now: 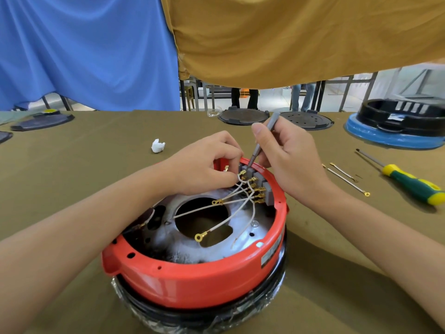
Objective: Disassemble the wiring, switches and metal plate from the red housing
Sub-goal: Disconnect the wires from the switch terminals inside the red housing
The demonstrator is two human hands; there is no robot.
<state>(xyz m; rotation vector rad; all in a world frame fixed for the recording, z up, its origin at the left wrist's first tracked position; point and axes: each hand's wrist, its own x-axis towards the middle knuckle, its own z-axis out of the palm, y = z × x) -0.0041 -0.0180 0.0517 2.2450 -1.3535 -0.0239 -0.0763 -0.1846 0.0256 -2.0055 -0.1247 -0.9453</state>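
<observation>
While left hand pinches wires, right hand angles tweezers down.

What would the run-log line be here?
left hand: pinches wire terminal | right hand: holds grey tool at switches | red housing: wiring attached
</observation>
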